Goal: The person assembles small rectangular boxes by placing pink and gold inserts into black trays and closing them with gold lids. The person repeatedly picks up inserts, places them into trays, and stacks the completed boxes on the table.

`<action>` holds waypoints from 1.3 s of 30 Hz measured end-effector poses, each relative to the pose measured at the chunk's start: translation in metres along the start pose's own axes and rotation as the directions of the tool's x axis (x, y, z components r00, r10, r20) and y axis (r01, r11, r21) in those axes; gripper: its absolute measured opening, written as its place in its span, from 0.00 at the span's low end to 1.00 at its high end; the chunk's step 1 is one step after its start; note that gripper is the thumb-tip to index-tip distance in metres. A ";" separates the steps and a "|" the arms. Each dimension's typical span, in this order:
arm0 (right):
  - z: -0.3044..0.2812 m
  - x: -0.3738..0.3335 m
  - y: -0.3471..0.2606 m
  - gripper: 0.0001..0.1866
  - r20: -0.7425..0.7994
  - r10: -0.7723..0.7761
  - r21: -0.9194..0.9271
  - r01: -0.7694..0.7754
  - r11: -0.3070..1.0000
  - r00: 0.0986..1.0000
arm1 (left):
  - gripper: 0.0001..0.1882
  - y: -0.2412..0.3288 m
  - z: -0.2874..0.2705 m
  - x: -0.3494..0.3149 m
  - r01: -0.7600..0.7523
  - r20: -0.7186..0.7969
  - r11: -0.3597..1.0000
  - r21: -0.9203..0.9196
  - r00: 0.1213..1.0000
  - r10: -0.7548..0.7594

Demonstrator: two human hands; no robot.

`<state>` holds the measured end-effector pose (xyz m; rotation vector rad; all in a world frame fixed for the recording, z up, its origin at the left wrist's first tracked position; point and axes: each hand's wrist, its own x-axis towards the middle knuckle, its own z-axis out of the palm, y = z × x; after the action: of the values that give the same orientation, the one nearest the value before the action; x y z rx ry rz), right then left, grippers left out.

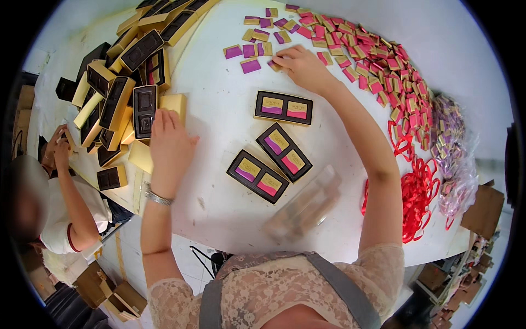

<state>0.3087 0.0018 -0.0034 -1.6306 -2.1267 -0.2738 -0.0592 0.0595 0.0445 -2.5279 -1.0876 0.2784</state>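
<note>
- The right hand (300,64) lies palm down at the far side of the table (219,104); its fingers (282,57) are bent, the tips pressing on a purple-and-gold wrapped piece (272,64). Whether they pinch it or only touch it cannot be told.
- Beside those fingertips lie about a dozen loose purple pieces (251,66), flat and scattered.
- The left hand (169,143) rests flat with fingers (162,118) straight and close together, holding nothing, the tips touching a gold box (174,102) and just beside an empty black tray (144,111).
- Between the two forearms lie three filled trays (283,108), each black with gold edge and holding two pieces, one purple and one pink.
- A clear plastic pack (306,205) lies near the closest filled tray.
- Left: a heap of gold boxes and black trays (118,82), too many to count.
- Right: a heap of pink pieces (383,71), red ribbons (416,192), a bag of purple pieces (452,142).
- Another person (60,203) works at the lower left.
</note>
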 end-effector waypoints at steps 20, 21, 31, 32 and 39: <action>-0.073 -0.030 -0.054 0.11 0.216 0.711 0.110 -0.740 0.663 0.669 | 0.24 0.043 0.015 0.068 -0.158 -0.502 0.771 -0.617 0.833 -0.231; -0.079 -0.017 -0.059 0.12 0.336 0.777 0.202 -0.846 0.493 0.533 | 0.25 0.047 0.014 0.061 -0.206 -0.460 0.724 -0.658 0.872 -0.170; -0.049 -0.042 -0.027 0.14 0.138 0.044 0.183 -0.069 0.981 0.989 | 0.34 0.040 0.017 0.043 -0.297 -0.351 0.530 -0.794 0.936 -0.003; -0.050 -0.038 -0.028 0.12 0.168 0.063 0.151 -0.089 0.985 0.984 | 0.34 0.039 0.020 0.042 -0.303 -0.356 0.528 -0.793 0.934 0.000; -0.041 0.038 -0.083 0.07 -0.047 -0.092 0.147 0.098 0.984 0.995 | 0.44 0.034 0.019 0.041 -0.250 -0.264 0.152 -0.956 0.962 -0.077</action>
<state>0.2310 -0.0056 0.0598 -1.4308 -2.1429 -0.1717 -0.0151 0.0729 0.0115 -3.5802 -1.2011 -1.2060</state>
